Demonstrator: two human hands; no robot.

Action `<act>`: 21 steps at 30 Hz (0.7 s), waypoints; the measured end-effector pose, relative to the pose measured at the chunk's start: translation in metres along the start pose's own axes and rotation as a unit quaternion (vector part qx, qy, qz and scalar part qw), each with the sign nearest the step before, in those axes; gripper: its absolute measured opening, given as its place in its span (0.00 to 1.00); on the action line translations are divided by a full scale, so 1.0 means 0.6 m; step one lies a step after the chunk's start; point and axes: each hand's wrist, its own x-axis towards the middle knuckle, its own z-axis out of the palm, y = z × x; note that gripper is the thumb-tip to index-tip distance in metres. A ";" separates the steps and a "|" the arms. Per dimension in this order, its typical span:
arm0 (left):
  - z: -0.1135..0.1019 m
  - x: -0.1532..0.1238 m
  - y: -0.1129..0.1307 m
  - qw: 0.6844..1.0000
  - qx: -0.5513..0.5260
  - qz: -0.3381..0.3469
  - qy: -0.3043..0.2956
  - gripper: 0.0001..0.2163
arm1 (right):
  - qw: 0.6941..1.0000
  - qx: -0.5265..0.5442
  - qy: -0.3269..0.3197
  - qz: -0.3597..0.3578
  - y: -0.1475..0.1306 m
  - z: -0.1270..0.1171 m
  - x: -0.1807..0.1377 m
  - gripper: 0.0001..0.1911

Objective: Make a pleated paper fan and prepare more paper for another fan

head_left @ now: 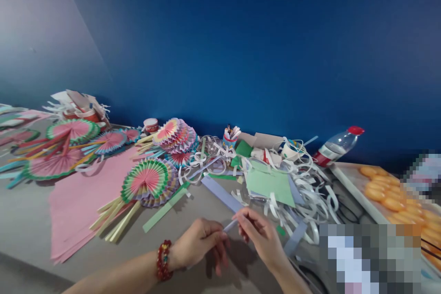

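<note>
A narrow pale lilac paper strip [230, 226] is stretched between both hands, low in the head view. My left hand [201, 243], with a red bead bracelet on the wrist, pinches one end. At the other end, the fingertips of my right hand [257, 232] close on it. Just beyond them a wider lilac strip [220, 193] lies on the table. To the left is a pleated paper fan [146, 180] in pink and green with pale yellow stick-like strips, and beside it a light green strip [165, 209].
Pink paper sheets [76, 211] and more pleated fans [72, 131] cover the left side. Curled white strips [306, 197] and green sheets [268, 181] crowd the right. A tilted bottle [339, 147] stands near a tray of orange-yellow items [382, 190]. A blue wall [234, 46] rises behind.
</note>
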 end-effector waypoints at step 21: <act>-0.030 -0.003 0.019 0.989 0.143 0.000 0.038 0.21 | 0.967 -0.060 0.243 -0.043 0.015 -0.052 0.019 0.26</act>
